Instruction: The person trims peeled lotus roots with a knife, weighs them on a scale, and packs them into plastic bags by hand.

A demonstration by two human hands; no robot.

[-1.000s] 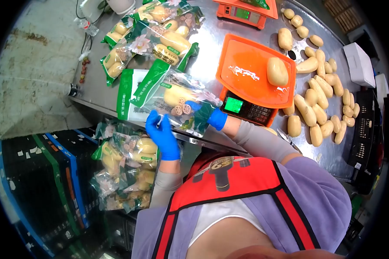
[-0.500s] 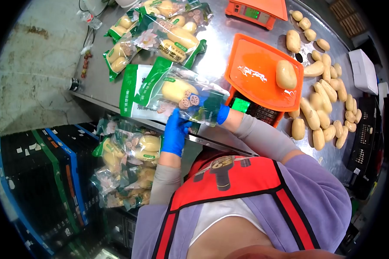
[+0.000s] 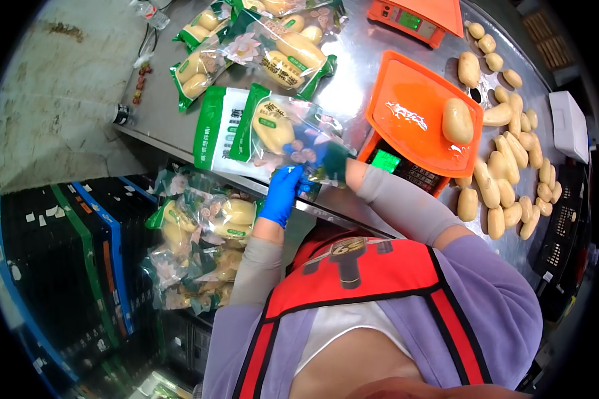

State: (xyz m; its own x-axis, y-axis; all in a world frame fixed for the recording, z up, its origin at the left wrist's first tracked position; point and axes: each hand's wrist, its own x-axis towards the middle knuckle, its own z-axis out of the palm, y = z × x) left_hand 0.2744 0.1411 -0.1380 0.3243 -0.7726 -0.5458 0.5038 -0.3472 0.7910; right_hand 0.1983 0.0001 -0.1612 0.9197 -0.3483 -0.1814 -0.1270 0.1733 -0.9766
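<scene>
A clear and green plastic bag [image 3: 249, 130] holding pale lotus root lies at the table's front edge. My left hand [image 3: 283, 194], in a blue glove, is closed on the bag's near edge. My right hand [image 3: 316, 151], gloved too, shows blue through the bag's clear film, its wrist behind the dark green band at the bag's right end. Its fingers are blurred. Beside them are a lotus root piece [image 3: 273, 130] and smaller cut ends [image 3: 304, 155]. Flat white and green bags [image 3: 213, 130] lie under the bag's left side.
Filled bags [image 3: 289, 56] are piled behind, more [image 3: 199, 246] below the table edge. An orange scale tray [image 3: 396, 100] holds one lotus root [image 3: 457, 121]; another orange scale [image 3: 416, 20] stands behind. Loose lotus roots [image 3: 506, 156] cover the table's right. Black crates [image 3: 53, 266] stand left.
My right hand has moved left, farther behind the bag's film. The cut ends have shifted and the lotus root has turned with the bag. My left hand stays at the near edge.
</scene>
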